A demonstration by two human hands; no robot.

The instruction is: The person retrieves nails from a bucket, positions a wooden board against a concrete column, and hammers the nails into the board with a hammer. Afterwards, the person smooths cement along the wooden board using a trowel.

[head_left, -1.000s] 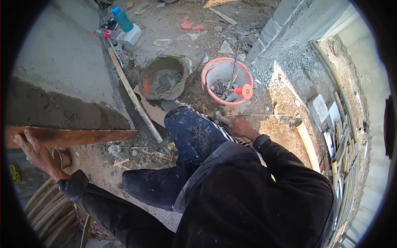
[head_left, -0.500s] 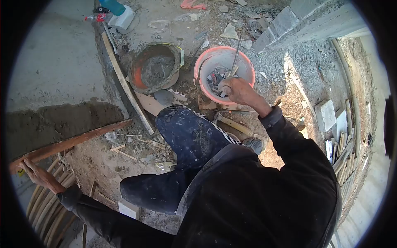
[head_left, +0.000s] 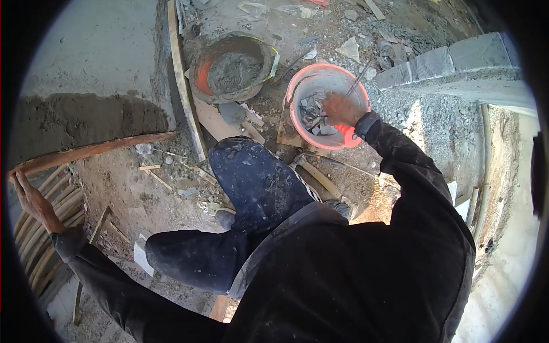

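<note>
Your left hand (head_left: pixel 37 201) reaches up to the long reddish-brown wooden board (head_left: pixel 97 152), its straightened fingers at the board's outer end; you cannot tell whether that grip pinches the edge. The board runs from those fingertips along the lower edge of the damp grey mortar band (head_left: pixel 86 119) on the wall. Your right hand (head_left: pixel 341 108) is down inside the round pink-rimmed plastic bucket (head_left: pixel 298 86), above the small grey-and-white pieces (head_left: pixel 313 115) in it; whether this grip holds anything is hidden. A bright orange-red spool-like piece (head_left: pixel 346 135) sits just beside that wrist, at the rim, and a thin metal rod (head_left: pixel 358 79) leans on the rim beyond the hand.
</note>
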